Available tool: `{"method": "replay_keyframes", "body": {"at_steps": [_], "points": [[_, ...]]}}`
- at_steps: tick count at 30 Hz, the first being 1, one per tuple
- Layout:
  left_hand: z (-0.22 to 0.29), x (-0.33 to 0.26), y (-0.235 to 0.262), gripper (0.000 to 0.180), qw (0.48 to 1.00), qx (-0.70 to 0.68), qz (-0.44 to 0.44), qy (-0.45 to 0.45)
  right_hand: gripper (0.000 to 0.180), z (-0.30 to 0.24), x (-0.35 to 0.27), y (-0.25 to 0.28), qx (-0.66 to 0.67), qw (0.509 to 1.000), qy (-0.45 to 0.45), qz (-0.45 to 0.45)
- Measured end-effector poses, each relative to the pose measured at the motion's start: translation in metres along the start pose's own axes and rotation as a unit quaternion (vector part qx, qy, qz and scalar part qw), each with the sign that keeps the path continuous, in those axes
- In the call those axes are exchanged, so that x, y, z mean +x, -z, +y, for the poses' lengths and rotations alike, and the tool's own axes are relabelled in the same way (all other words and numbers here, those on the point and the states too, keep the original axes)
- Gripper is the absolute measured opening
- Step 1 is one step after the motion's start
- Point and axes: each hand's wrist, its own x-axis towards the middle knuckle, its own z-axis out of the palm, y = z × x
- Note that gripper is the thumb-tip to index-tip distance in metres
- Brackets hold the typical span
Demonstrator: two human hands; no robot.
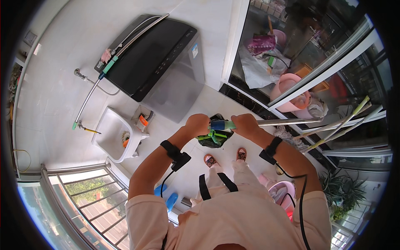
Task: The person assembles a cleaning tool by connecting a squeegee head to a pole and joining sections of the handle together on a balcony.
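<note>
Both of my hands are closed around a metal pole (287, 122) held level in front of me. My left hand (198, 126) grips its left end, by the dark blue section. Close beside it, my right hand (246, 126) wraps the pole just past the pale green sleeve (229, 124). From there the bare silver tube runs off to the right. What lies inside each fist is hidden. Under the pole, between my hands, shows a black bag-like thing (216, 141) with bright green parts; my hands partly cover it.
A grey washing machine (175, 79) with a black lid stands ahead left, another green-and-blue-jointed pole (110, 64) leaning across it. Left is a white sink (110, 137). Glass doors (300, 50) and several sticks (341, 125) are right. A pink bucket (287, 189) and blue slippers (171, 200) sit near my feet.
</note>
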Motion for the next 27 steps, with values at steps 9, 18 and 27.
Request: {"method": "replay_keyframes", "body": {"at_steps": [9,18,27], "points": [[0.014,0.013,0.006,0.012,1.0,0.024,0.006,0.003,0.027,0.01,-0.008,0.005,-0.035,0.999,-0.04,-0.008],[0.033,0.022,0.022,0.005,0.953,0.132,0.224,-0.156,0.028,0.036,-0.006,0.048,0.447,0.82,-0.12,-0.335],[0.012,0.018,0.009,0.006,0.96,0.181,0.169,-0.132,0.018,0.004,0.008,0.033,0.297,0.93,-0.092,-0.197]]}}
